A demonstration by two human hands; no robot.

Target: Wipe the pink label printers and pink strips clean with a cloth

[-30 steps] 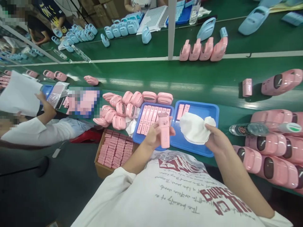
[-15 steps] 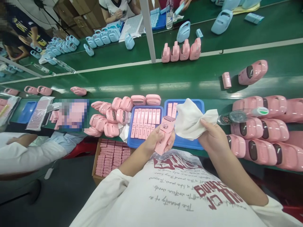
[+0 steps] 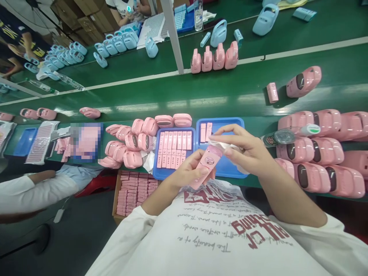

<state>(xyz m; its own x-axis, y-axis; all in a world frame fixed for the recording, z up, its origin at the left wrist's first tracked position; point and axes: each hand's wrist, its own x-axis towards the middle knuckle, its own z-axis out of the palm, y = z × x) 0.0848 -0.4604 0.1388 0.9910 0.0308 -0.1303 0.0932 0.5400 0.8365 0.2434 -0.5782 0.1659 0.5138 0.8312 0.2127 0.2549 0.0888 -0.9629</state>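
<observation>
Near my chest, my left hand (image 3: 189, 172) is wrapped round a pink rectangular device (image 3: 207, 163) with a round emblem near its upper end. My right hand (image 3: 245, 147) pinches a bunched white cloth (image 3: 225, 146) and presses it against that upper end. Part of the cloth is hidden under my fingers. Just beyond my left hand lies a blue tray (image 3: 157, 173) filled with rows of similar pink pieces. Another blue tray (image 3: 234, 122) sits behind and under my right hand, with two pink pieces (image 3: 206, 131) at its left side.
Pink handled housings (image 3: 133, 142) cluster left of the trays, and larger ones (image 3: 319, 157) stand at right beside a plastic bottle (image 3: 283, 137). A carton (image 3: 116, 209) of pink pieces is below the bench. A post (image 3: 172, 38) rises ahead. Co-workers sit opposite and at left.
My right hand has moved left and brought the cloth from open air onto the pink device's end, where it is now bunched. The device stays in my left hand, and the view has shifted slightly.
</observation>
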